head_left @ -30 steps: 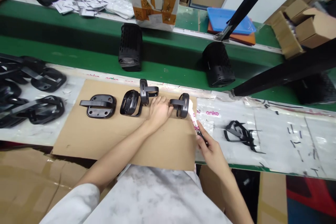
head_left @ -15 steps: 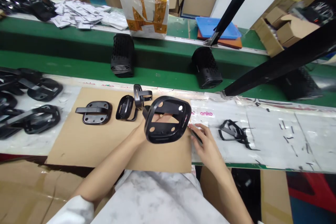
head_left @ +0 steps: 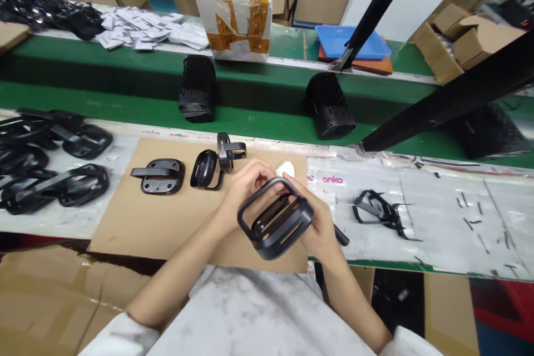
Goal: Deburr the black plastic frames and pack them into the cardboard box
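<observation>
Here, the left hand and the right hand are both partly closed around one black plastic frame, their fingers bent and partly hidden behind it. The frame is tilted between the hands, above a cardboard sheet. A dark stick-like handle juts out just right of the right hand; whether that hand also grips it, I cannot tell. Beyond the fingers shows a small white object, its shape mostly covered.

Left of the left hand, a small looped part sits just beside a tilted frame; further left, a flat frame rests on the cardboard, and well apart on that side lies a black pile. Right of the right hand, past the handle, is a tangle of black strips. Two black perforated housings stand beyond both hands on a green surface.
</observation>
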Demonstrator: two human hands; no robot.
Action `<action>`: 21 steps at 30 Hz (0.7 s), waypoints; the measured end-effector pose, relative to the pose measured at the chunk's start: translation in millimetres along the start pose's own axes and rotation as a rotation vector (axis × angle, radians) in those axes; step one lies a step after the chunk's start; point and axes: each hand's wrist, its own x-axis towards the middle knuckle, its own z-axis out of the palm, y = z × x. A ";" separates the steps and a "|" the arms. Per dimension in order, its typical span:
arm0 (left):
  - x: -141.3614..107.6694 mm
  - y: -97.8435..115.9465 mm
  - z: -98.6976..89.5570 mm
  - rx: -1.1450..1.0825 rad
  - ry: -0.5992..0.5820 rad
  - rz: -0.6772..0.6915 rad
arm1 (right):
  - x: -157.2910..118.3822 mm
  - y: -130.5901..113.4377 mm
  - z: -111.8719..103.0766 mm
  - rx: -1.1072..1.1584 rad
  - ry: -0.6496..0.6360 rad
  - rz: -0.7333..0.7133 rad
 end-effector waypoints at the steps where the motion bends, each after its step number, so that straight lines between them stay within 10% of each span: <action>1: -3.0 -0.5 -1.9 -0.076 -0.016 -0.088 | 0.6 0.2 -0.8 -0.007 0.005 0.007; 8: -33.8 -3.8 -13.1 -0.755 -0.104 -0.637 | 7.2 -0.5 -8.9 -0.069 0.095 -0.030; 16: -62.4 -5.4 -15.4 -1.119 -0.007 -0.714 | 8.5 17.5 -10.1 -0.190 0.006 -0.043; 21: -78.1 -7.3 -53.2 -1.011 0.067 -0.650 | 0.3 47.1 -23.5 -0.344 -0.098 -0.018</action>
